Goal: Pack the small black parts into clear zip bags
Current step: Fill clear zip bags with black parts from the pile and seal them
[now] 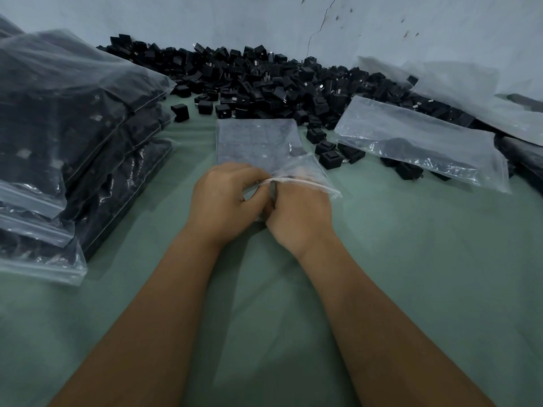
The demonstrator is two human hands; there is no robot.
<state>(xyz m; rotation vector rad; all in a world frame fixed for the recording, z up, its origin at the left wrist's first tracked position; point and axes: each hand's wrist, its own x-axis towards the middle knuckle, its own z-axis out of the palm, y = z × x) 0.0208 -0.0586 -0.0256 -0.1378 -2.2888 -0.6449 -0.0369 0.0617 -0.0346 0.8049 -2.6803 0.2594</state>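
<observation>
Head-worn view, forward and downward.

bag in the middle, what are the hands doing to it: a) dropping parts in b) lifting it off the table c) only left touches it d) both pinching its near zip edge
d: the left hand and right hand both pinch the near zip edge of the bag, which lies flat on the table.

A small packing workshop is suggested. A large heap of identical small black parts (264, 80) is spread loose across the upper middle of the frame on a table covered with green cloth (426, 259). Filled clear zip bags (67, 136) are stacked at the left, and more bags (420, 142) are laid at the right. A cracked, stained wall (293, 22) is seen behind.
</observation>
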